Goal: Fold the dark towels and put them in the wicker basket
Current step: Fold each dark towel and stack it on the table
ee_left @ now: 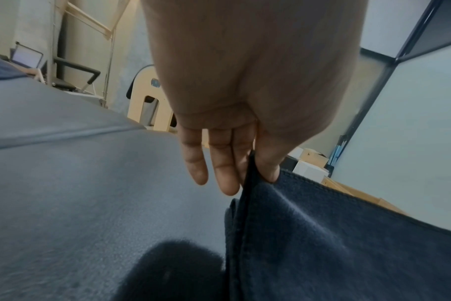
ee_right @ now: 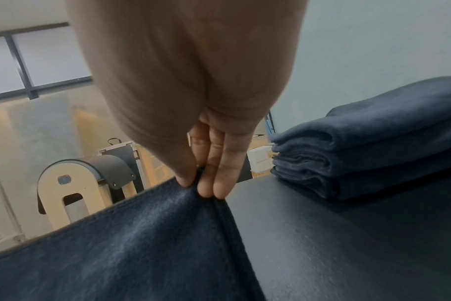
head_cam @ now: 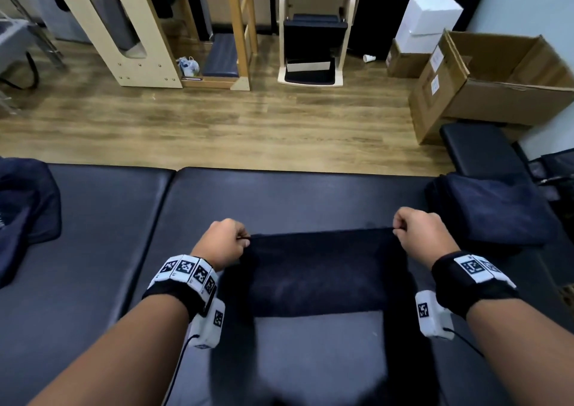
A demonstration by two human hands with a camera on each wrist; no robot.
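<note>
A dark navy towel [head_cam: 320, 275] hangs stretched between my two hands above the black padded table [head_cam: 279, 197]. My left hand [head_cam: 225, 244] pinches its top left corner between thumb and fingers, as the left wrist view shows at the towel's [ee_left: 335, 244] edge under my left hand [ee_left: 250, 169]. My right hand [head_cam: 421, 234] pinches the top right corner; in the right wrist view my right hand [ee_right: 196, 183] grips the towel's [ee_right: 129, 244] hem. A stack of folded dark towels [head_cam: 494, 210] [ee_right: 373, 146] sits on the table just right of my right hand. No wicker basket shows.
A loose dark towel pile [head_cam: 21, 213] lies at the table's left end. Beyond the table is wooden floor [head_cam: 217, 126] with wooden exercise equipment [head_cam: 124, 32], an open cardboard box [head_cam: 497, 79] and a black padded stool [head_cam: 478, 147] at the right.
</note>
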